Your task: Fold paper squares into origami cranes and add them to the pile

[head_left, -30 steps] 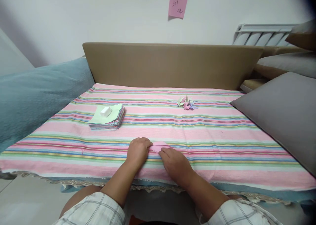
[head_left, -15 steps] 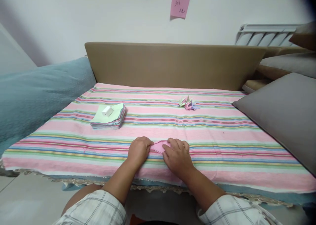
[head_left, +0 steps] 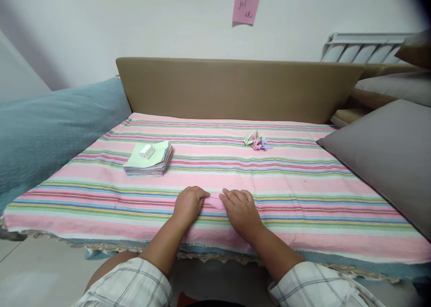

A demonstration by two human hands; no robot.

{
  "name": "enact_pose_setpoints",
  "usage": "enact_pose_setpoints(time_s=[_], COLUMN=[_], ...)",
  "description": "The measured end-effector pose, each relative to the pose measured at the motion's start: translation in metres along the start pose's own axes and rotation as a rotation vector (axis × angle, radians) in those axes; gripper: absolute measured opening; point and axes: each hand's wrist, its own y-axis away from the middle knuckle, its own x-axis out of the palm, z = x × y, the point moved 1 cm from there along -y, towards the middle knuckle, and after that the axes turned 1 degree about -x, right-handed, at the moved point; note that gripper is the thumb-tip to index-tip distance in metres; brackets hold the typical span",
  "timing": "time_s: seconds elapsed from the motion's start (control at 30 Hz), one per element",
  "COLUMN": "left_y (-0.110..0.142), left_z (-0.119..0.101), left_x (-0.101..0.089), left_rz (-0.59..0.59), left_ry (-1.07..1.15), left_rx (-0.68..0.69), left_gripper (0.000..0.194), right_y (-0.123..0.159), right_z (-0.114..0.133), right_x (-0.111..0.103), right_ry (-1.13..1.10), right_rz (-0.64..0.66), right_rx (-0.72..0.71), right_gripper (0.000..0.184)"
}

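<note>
A small folded piece of pink paper [head_left: 215, 201] lies on the striped cloth near the front edge, between my two hands. My left hand [head_left: 190, 203] pinches its left end with thumb and forefinger, the other fingers curled in. Over its right side, my right hand [head_left: 240, 208] presses the paper with thumb and fingers close together, hiding that part. Farther back sits a small cluster of folded paper cranes [head_left: 257, 141] in green, pink and purple. To the left is a stack of coloured paper sheets [head_left: 148, 161], with a white charger plug [head_left: 147, 151] on top.
The striped cloth [head_left: 208, 159] covers the sofa seat, with a brown backrest [head_left: 222, 89] behind. A blue-covered armrest [head_left: 60, 127] bounds the left, a grey cushion [head_left: 384, 150] the right. A pink note [head_left: 246, 4] is stuck on the wall.
My right hand has shifted slightly left over the paper, its fingers now closer to my left hand. Less of the pink paper shows. The left hand stays in place.
</note>
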Motion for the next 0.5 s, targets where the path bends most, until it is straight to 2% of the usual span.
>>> enact_pose_setpoints(time_s=[0.3, 0.5], left_y=[0.0018, 0.0046], left_z=[0.0012, 0.0044], left_x=[-0.0016, -0.0067], left_rz=[0.024, 0.031], left_ry=[-0.092, -0.162], left_rx=[0.029, -0.027], left_gripper=[0.026, 0.032], right_y=[0.0003, -0.0005], right_z=[-0.0020, -0.0013], right_x=[0.0034, 0.0026], right_ry=[0.010, 0.009], right_rz=[0.025, 0.049], right_rx=[-0.009, 0.002], right_gripper=[0.033, 0.034])
